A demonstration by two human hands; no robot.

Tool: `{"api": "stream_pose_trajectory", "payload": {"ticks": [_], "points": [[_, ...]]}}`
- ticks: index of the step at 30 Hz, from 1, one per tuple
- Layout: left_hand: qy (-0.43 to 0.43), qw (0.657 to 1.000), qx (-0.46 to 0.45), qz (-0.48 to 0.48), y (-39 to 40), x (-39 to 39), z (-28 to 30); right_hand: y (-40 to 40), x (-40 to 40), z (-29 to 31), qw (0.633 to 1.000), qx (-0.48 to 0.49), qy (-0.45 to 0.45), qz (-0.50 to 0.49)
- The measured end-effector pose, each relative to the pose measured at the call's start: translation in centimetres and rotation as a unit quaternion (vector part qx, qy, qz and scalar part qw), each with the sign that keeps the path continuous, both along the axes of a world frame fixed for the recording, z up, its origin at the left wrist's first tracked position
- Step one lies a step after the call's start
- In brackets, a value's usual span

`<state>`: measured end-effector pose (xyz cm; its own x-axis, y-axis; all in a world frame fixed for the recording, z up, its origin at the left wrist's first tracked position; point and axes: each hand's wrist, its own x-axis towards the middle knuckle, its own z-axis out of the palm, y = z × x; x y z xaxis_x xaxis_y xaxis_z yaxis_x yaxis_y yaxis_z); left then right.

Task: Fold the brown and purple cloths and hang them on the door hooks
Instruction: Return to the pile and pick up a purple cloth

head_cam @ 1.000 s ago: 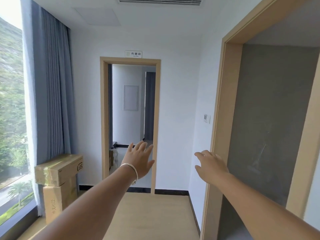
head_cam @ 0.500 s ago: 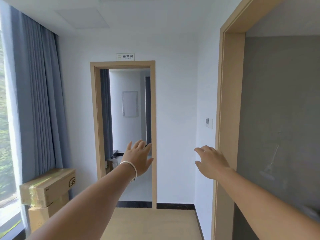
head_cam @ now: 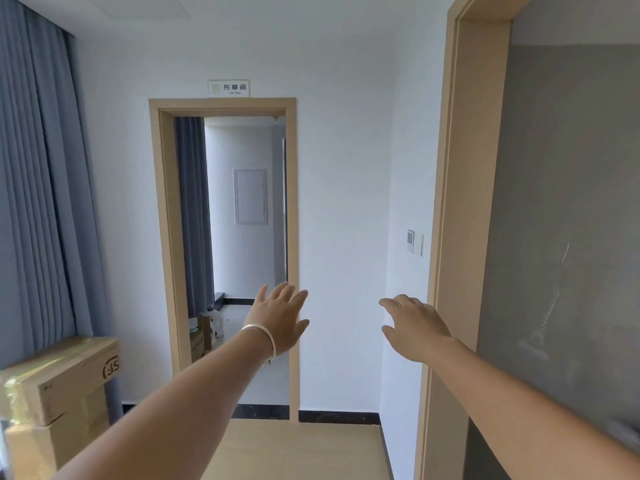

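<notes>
- Head view: the person's left hand point(head_cam: 278, 320) is raised in front of the open light wooden door frame point(head_cam: 293, 237) in the far white wall; its fingers point(head_cam: 287, 296) are straight, slightly spread and released, holding nothing; a thin silver bangle point(head_cam: 265, 336) circles the left wrist.
- The right hand point(head_cam: 414, 327) is stretched out at much the same height, well apart from the left; its fingers point(head_cam: 389, 303) are relaxed and a little bent, pointing toward the white wall, grasping nothing; it hovers just beside the wide light wooden frame point(head_cam: 450, 202) on the right, and I cannot tell whether it touches it.
- The brown and purple cloths cannot be seen from this camera; no door hooks show either, so their place cannot be told.
- A small white sign with dark characters point(head_cam: 229, 88) sits just above the far door frame; through the opening a dark grey-blue curtain point(head_cam: 193, 209), a pale wall panel point(head_cam: 250, 196) and a white plastic jug point(head_cam: 216, 323) on the floor are visible.
- A long blue-grey pleated curtain point(head_cam: 45, 185) hangs down the left edge; below it two tan cardboard boxes point(head_cam: 59, 379) are stacked, the upper one carrying a round printed logo and shiny tape.
- A white wall switch plate point(head_cam: 415, 242) is mounted on the side wall between the two frames; inside the right frame is a grey, scuffed flat surface point(head_cam: 568, 220); the floor point(head_cam: 294, 448) is pale wood with a dark skirting along the wall.
</notes>
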<state>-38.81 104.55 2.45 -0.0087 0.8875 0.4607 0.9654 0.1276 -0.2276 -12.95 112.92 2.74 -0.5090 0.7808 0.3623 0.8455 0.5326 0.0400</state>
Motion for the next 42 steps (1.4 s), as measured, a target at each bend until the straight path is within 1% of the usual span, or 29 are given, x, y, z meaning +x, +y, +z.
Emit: {"api": "stream_pose_trajectory", "payload": {"ticks": [8,15,19,29,35,42], "points": [[0.005,1.0,0.002,-0.022,12.4,-4.2,-0.7,10.9,-4.9,-0.3,1.0,-0.009,-0.013,0.012],[-0.005,0.999,0.026,-0.026,24.5,-11.0,0.4,22.6,-11.2,1.8,1.0,-0.002,-0.022,-0.004],[-0.001,0.999,0.025,-0.022,29.3,-14.9,0.7,27.8,-15.4,2.1,1.0,0.001,-0.009,0.0],[-0.02,1.0,-0.004,0.021,35.4,-23.9,-1.3,37.7,-25.4,-0.7,0.999,-0.024,-0.015,0.039],[-0.032,0.995,-0.013,0.095,38.2,-31.0,-3.9,43.5,-33.8,-3.1,0.993,-0.043,-0.022,0.109],[-0.048,0.981,-0.006,0.188,42.9,-38.4,-4.5,51.2,-44.6,-4.1,0.975,-0.039,-0.024,0.217]]}}
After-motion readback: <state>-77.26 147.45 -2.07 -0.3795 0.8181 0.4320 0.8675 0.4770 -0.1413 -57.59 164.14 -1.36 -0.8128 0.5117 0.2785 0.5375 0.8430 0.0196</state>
